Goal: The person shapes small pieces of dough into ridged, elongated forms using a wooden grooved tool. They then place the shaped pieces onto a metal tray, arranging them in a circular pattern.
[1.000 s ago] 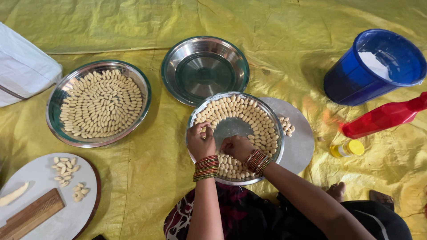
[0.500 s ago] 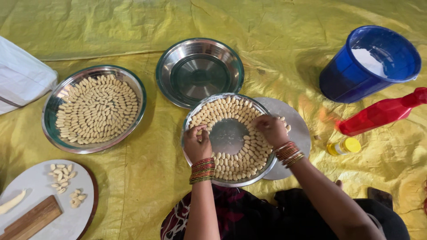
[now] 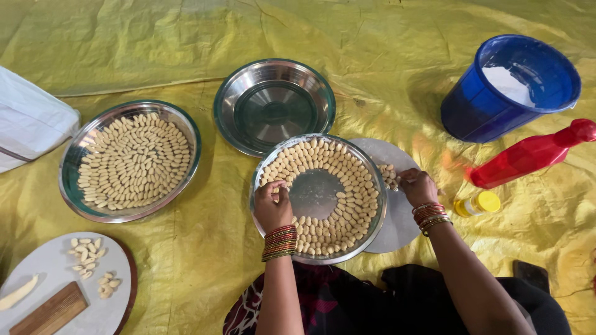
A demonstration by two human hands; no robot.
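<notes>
A round steel plate point(image 3: 318, 197) in front of me holds rings of small pale dough pieces around a bare centre. My left hand point(image 3: 272, 206) rests on the plate's left side, fingers pinched at a piece among the ring. My right hand point(image 3: 417, 187) is off the plate's right rim, fingers closed at a small pile of dough pieces point(image 3: 388, 175) lying on a round grey board point(image 3: 397, 229) that sticks out from under the plate. Both wrists wear bangles.
A second plate point(image 3: 130, 161) full of dough pieces sits at left, an empty steel plate point(image 3: 274, 105) behind. A blue bucket point(image 3: 510, 87) with white powder, a red bottle point(image 3: 528, 155) and a small yellow-capped jar point(image 3: 477, 203) lie right. A white board point(image 3: 65, 288) with pieces and a wooden ridged block is lower left.
My right hand has moved from the middle of the plate out past its right rim to the pile on the board. My left hand stays at the plate's left side.
</notes>
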